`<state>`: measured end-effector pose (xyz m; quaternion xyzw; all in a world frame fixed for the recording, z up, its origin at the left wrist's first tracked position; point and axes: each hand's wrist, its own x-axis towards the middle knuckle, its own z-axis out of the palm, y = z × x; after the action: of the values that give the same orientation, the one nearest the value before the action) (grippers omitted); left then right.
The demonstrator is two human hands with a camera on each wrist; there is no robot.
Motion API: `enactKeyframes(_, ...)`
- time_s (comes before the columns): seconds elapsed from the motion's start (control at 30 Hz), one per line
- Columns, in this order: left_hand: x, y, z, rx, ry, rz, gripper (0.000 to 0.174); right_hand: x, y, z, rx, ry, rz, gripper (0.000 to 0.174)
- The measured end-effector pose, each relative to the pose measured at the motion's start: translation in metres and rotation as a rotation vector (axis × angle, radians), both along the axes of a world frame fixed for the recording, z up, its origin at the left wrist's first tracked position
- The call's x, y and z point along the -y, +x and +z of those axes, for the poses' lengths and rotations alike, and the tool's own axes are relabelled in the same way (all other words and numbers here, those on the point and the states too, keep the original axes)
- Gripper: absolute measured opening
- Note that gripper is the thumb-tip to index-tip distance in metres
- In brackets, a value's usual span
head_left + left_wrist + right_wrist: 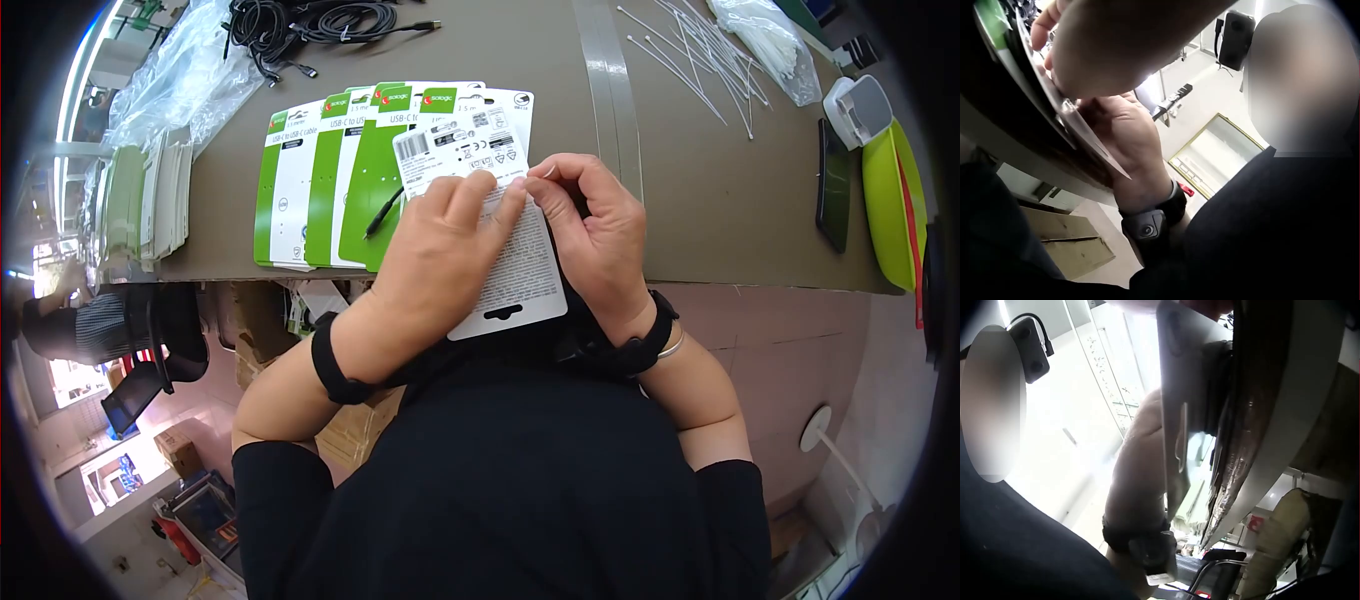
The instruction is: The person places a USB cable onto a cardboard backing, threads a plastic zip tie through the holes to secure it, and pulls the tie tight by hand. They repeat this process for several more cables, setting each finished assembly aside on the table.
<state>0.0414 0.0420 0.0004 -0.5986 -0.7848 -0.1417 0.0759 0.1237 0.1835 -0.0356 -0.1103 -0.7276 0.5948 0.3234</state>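
A white printed card (522, 270) with a barcode lies tilted in front of the body, its slotted end hanging past the table edge. Across its left side rests the left hand (440, 240), its thumb near the card's right edge. At that edge the right hand (592, 215) has thumb and index finger pinched together; what is between them is too small to tell. A black cable end (382, 213) sticks out left of the left hand. In the left wrist view the right hand (1125, 128) is beside the card's edge (1094, 140). The right wrist view shows the card (1175, 419) edge-on.
Green-and-white cable cards (290, 190) overlap behind the left hand, with another stack (150, 200) at far left. Black cables (320, 22) and a plastic bag (190, 75) lie at the back. White ties (700, 60), a phone (832, 187) and a green container (890, 205) are rightward.
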Motion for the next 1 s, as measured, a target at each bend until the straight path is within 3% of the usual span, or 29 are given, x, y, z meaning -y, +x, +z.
enactKeyframes(0.03,0.000,0.004,-0.004,-0.126,-0.041,0.002,0.038,0.000,0.000,-0.001,-0.007,-0.020,0.018,0.007)
enactKeyframes(0.1,-0.003,0.014,-0.008,-0.096,-0.094,0.002,0.034,0.000,0.003,-0.002,-0.017,-0.063,0.063,0.007)
enactKeyframes(0.17,-0.005,0.017,-0.002,-0.110,-0.202,0.075,0.026,-0.003,0.011,0.006,0.163,0.019,0.028,0.007)
enactKeyframes(0.23,-0.008,0.020,-0.032,-0.064,0.062,0.171,0.019,-0.007,0.014,0.000,0.122,-0.027,0.096,0.005)
enactKeyframes(0.33,0.000,0.007,-0.016,0.016,0.191,0.080,0.026,-0.020,0.027,0.005,0.246,-0.128,0.199,0.015)
enactKeyframes(0.4,0.009,0.001,-0.023,-0.030,0.310,0.125,0.028,-0.015,0.026,0.032,0.416,0.056,0.205,0.021)
enactKeyframes(0.5,0.005,0.004,-0.023,0.066,0.474,0.156,0.030,-0.001,0.020,0.034,0.366,0.117,0.265,0.026)
enactKeyframes(0.57,0.001,0.001,-0.018,0.215,0.745,0.196,0.033,-0.003,0.016,0.040,0.354,0.150,0.267,0.028)
enactKeyframes(0.67,0.009,-0.012,-0.006,0.421,0.930,0.293,0.036,-0.017,0.011,0.054,0.001,0.304,0.095,0.034)
enactKeyframes(0.7,0.015,-0.021,-0.001,0.561,0.977,0.357,0.037,-0.018,0.011,0.063,0.018,0.304,0.088,0.034)
enactKeyframes(0.77,0.030,-0.036,0.000,0.618,0.996,0.425,0.034,-0.020,0.010,0.088,-0.232,0.976,0.142,0.035)
enactKeyframes(0.83,0.053,-0.042,0.007,0.695,0.898,0.455,0.032,-0.009,0.014,0.090,-0.066,1.038,0.271,0.028)
enactKeyframes(0.9,0.065,-0.042,0.002,0.828,0.806,0.489,0.030,-0.012,0.021,0.079,0.192,1.001,0.539,0.026)
enactKeyframes(0.97,0.075,-0.036,0.012,0.779,0.560,0.500,0.030,-0.020,0.027,0.065,0.191,0.779,0.613,0.026)
enactKeyframes(1.0,0.073,-0.035,0.008,0.728,0.469,0.458,0.030,-0.023,0.030,0.061,0.198,0.746,0.524,0.026)
